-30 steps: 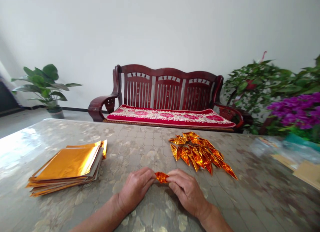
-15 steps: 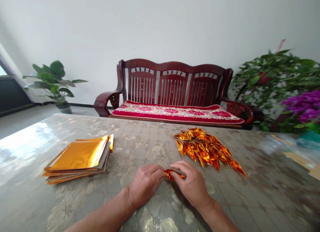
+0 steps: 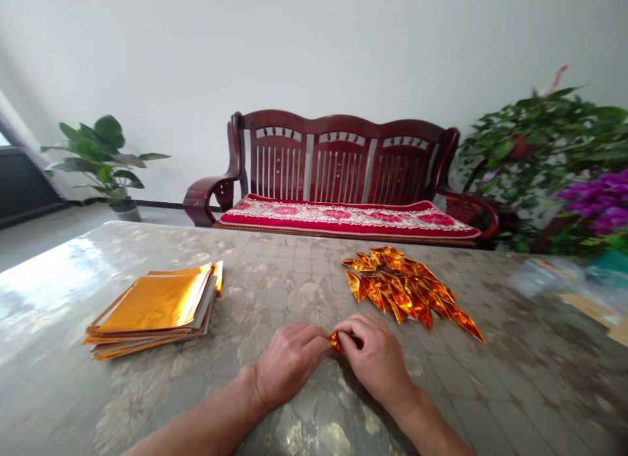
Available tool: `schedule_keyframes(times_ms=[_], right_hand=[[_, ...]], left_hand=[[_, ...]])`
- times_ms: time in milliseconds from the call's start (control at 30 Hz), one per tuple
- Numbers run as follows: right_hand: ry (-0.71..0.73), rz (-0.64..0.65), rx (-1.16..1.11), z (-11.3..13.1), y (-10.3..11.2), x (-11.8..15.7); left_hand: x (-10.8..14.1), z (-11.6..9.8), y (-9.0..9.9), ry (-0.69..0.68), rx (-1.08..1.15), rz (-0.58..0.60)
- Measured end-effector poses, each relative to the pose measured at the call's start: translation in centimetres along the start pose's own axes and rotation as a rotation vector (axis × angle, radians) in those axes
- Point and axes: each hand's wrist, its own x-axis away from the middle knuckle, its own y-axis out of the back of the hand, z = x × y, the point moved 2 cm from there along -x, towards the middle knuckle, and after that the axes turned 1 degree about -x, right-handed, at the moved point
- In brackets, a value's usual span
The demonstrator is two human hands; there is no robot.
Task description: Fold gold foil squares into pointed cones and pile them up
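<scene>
Between my hands, just above the table, is a small folded piece of gold-orange foil paper point(image 3: 336, 342), mostly covered by fingers. My left hand point(image 3: 293, 361) is closed, its fingertips pinching the left end of the piece. On the other end my right hand point(image 3: 375, 354) is closed too, thumb bent over the foil. Beyond the right hand lies a group of folded pointed foil pieces point(image 3: 402, 292), overlapping in rows. To the left rests a stack of flat gold foil paper sheets point(image 3: 152, 303), slightly uneven at the edges.
The table point(image 3: 275, 279) has a glossy patterned cover. Clear plastic bags point(image 3: 544, 276) and brown card point(image 3: 586, 309) lie at its right side. Behind it stands a dark red wooden bench point(image 3: 338, 161) with a red cushion point(image 3: 343, 215). Plants point(image 3: 101, 158) flank the bench.
My right hand's fingers have curled in tighter, with the thumb shifted left over the folded foil, hiding more of it. The left hand keeps its pinch. The view has tilted slightly.
</scene>
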Motion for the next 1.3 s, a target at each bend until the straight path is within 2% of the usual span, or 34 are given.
schedule_keyframes(times_ms=[167, 333, 467, 633, 733, 833, 967, 1033, 1133, 1300], right_hand=[[-0.007, -0.018, 0.038, 0.2, 0.0, -0.1], [-0.026, 0.002, 0.043, -0.2, -0.2, 0.0], [-0.021, 0.016, 0.059, -0.2, -0.2, 0.2], [0.018, 0.025, 0.102, 0.2, -0.4, 0.4], [0.025, 0.022, 0.116, 0.5, -0.7, 0.3], [0.011, 0.025, 0.055, 0.5, -0.7, 0.2], [0.020, -0.031, -0.185, -0.3, 0.6, 0.1], [0.063, -0.015, -0.285, -0.9, 1.4, 0.1], [0.159, 0.072, -0.280, -1.6, 1.9, 0.2], [0.240, 0.158, -0.215, -2.1, 1.1, 0.3]], left_hand=[[0.0, -0.4, 0.0, -0.061, -0.034, 0.009], [-0.3, -0.4, 0.2, -0.001, 0.044, 0.011], [-0.5, -0.3, 0.2, 0.216, 0.153, 0.031], [-0.4, 0.1, -1.0, 0.531, 0.297, 0.050], [-0.5, 0.4, -1.6, 0.636, 0.351, 0.021], [-0.6, 0.7, -1.7, 0.661, 0.359, 0.002], [-0.6, 1.5, -1.3, 0.680, 0.329, -0.028], [-0.5, 1.9, -1.2, 0.683, 0.321, -0.042], [-0.3, 2.3, -1.1, 0.685, 0.341, -0.056], [-0.4, 2.7, -1.3, 0.763, 0.447, -0.048]])
